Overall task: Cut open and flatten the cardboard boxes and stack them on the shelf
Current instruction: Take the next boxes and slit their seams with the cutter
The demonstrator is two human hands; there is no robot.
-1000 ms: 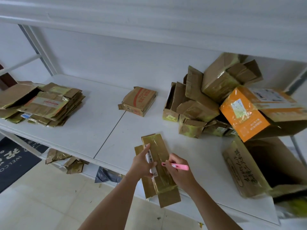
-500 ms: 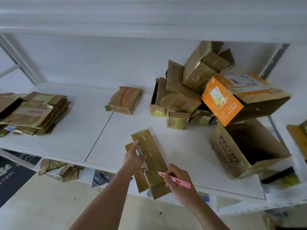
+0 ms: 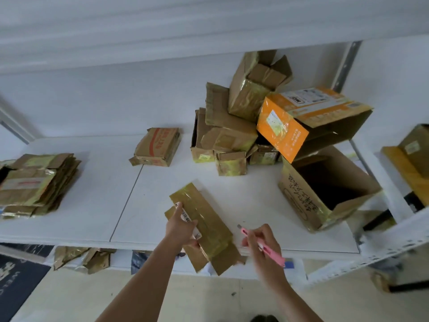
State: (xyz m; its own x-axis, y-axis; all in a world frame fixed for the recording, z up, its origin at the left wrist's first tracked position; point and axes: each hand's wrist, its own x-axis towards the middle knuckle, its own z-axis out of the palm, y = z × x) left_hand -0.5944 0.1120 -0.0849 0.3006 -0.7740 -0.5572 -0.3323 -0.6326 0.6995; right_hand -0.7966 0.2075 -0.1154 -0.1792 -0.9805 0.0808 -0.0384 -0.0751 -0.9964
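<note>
Your left hand (image 3: 180, 230) pinned the flattened taped box (image 3: 204, 225) at the shelf's (image 3: 267, 205) front edge, its long axis running away and leftward, while your right hand (image 3: 261, 242), grip closed round the pink cutter (image 3: 260, 244), sat just right of it, blade aimed back at it.

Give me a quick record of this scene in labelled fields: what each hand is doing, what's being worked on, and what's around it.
left hand: grips the flattened box at the shelf's front edge
right hand: holds a pink cutter, clear of the box
flattened box: taped, lies partly over the shelf edge
finished stack: flat cardboard, far left
uncut pile: brown boxes at the back
orange box: tilted on the pile
open box: on its side, right
small box: alone, centre back
</note>
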